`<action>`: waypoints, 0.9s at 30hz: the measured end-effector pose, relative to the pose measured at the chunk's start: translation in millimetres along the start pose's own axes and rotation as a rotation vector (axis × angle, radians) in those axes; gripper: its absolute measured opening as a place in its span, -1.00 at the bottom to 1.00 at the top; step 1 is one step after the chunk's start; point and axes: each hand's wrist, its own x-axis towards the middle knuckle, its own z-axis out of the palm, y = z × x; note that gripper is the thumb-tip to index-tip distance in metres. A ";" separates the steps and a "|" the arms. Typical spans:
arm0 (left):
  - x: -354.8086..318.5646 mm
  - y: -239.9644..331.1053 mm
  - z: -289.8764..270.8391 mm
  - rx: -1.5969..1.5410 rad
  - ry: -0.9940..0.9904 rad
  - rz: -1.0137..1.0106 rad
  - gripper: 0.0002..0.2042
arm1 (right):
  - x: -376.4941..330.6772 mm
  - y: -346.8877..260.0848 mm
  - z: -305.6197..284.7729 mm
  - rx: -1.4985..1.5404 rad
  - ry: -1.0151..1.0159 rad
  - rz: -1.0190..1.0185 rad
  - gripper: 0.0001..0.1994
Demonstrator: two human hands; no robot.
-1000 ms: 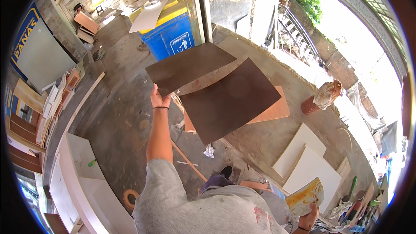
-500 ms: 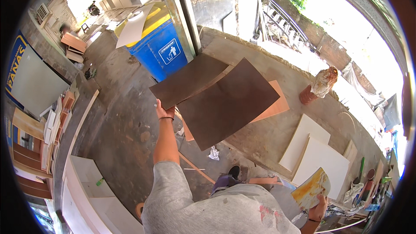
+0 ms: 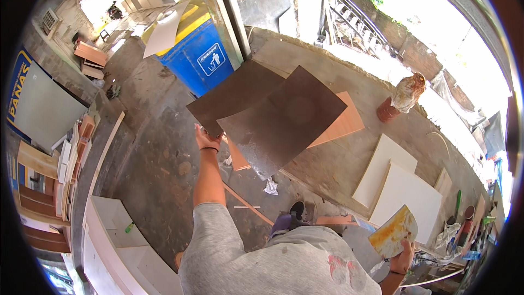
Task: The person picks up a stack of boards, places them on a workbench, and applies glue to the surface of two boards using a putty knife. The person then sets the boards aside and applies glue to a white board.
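Note:
Two thin dark brown sheets overlap ahead of me. My left hand point(image 3: 208, 139) is closed at the near-left edge of the rear brown sheet point(image 3: 240, 90), its fingers partly hidden under it. The front brown sheet point(image 3: 284, 120) overlaps the rear one, with a shiny patch toward its near corner; whether my hand also grips it I cannot tell. At lower right, my right hand point(image 3: 403, 259) is closed on the edge of a thin flat piece point(image 3: 394, 232) smeared with yellow-brown stains. Orange-brown board point(image 3: 339, 120) shows from beneath the sheets.
A blue bin point(image 3: 199, 57) with a yellow lid stands by a post beyond the sheets. White panels point(image 3: 406, 202) lie at right, near a reddish-brown can point(image 3: 388, 110) with a wrapped top. A white cabinet point(image 3: 123, 240) is at lower left. Crumpled paper point(image 3: 271, 186) lies on the floor.
The front brown sheet has shifted slightly left and up, and its near corner now catches light. My left hand stays at the rear sheet's edge; the right hand keeps the stained piece.

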 end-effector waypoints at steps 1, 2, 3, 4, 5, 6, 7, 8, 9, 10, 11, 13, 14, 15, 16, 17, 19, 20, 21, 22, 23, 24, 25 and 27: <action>-0.9 -0.6 -0.9 0.006 -0.009 -0.009 -0.31 | -2.1 -0.7 2.7 -0.005 0.004 -0.001 -0.52; 0.3 -2.1 -1.8 0.003 -0.017 -0.007 -0.29 | -5.0 -3.3 6.9 -0.003 0.015 -0.004 -0.52; 2.1 -4.6 -7.1 0.002 -0.029 -0.009 -0.27 | -5.9 -4.6 6.4 0.000 -0.009 0.001 -0.53; 3.1 -4.1 -12.6 0.002 -0.043 -0.014 -0.25 | -5.0 -3.9 6.5 0.005 -0.030 0.005 -0.53; 5.1 0.0 -22.9 0.012 0.021 -0.048 -0.21 | -5.4 -4.1 3.5 0.010 -0.036 0.007 -0.53; 3.6 -5.7 -32.4 -0.037 -0.004 -0.124 -0.17 | -9.8 -6.5 -0.9 0.026 -0.007 0.017 -0.54; -0.7 0.8 -43.7 -0.090 -0.019 -0.182 -0.11 | -8.9 -5.4 -4.8 0.044 0.024 0.026 -0.55; -15.1 -0.3 -55.7 -0.126 0.059 -0.153 -0.11 | 3.9 3.7 -28.4 -0.008 0.014 -0.002 -0.57; -35.6 -17.1 -43.9 -0.051 0.117 -0.078 -0.09 | 0.4 0.8 -25.7 0.065 0.076 -0.015 -0.53; -58.2 -28.7 -41.6 0.139 0.198 -0.042 0.04 | -1.2 -6.3 -28.8 0.105 0.084 -0.045 -0.54; -71.5 -36.6 -52.4 0.189 0.282 -0.057 0.01 | -3.3 -11.4 -35.0 0.143 0.078 -0.069 -0.54; -102.5 -61.5 -92.9 0.499 0.401 -0.164 0.00 | -4.7 -16.0 -56.7 0.227 0.126 -0.151 -0.56; -121.4 -81.7 -116.1 0.580 0.438 -0.242 -0.05 | -8.1 -19.1 -67.8 0.299 0.177 -0.182 -0.57; -153.6 -114.6 -133.5 0.617 0.356 -0.166 -0.09 | -9.4 -22.6 -79.9 0.370 0.219 -0.208 -0.57; -183.5 -144.8 -149.6 0.700 0.303 -0.244 -0.12 | -10.3 -25.5 -92.0 0.438 0.259 -0.233 -0.58; -215.7 -171.5 -165.3 0.813 0.259 -0.413 -0.16 | -10.1 -25.3 -107.9 0.454 0.256 -0.266 -0.58; -270.6 -219.9 -190.8 1.038 0.089 -0.820 -0.23 | -13.7 -28.9 -129.6 0.513 0.325 -0.277 -0.58; -287.9 -241.7 -202.1 1.132 -0.064 -1.028 -0.26 | -13.9 -31.1 -139.3 0.534 0.352 -0.283 -0.58; -301.2 -256.5 -197.4 1.209 -0.220 -1.175 -0.29 | -13.4 -30.1 -153.0 0.543 0.345 -0.300 -0.57; -313.5 -271.4 -182.1 1.264 -0.360 -1.263 -0.32 | -13.2 -31.6 -166.5 0.567 0.360 -0.293 -0.57; -322.3 -283.6 -164.2 1.311 -0.398 -1.247 -0.34 | -12.8 -33.1 -179.0 0.588 0.375 -0.284 -0.57; -328.5 -291.9 -130.7 1.383 -0.371 -1.160 -0.37 | -9.5 -35.0 -192.7 0.618 0.387 -0.281 -0.56; -340.2 -299.5 -87.6 1.472 -0.376 -1.046 -0.37 | -6.0 -35.9 -207.1 0.647 0.344 -0.292 -0.57; -354.3 -312.6 -13.2 1.652 -0.571 -0.791 -0.41 | 2.7 -39.7 -234.1 0.684 0.247 -0.303 -0.56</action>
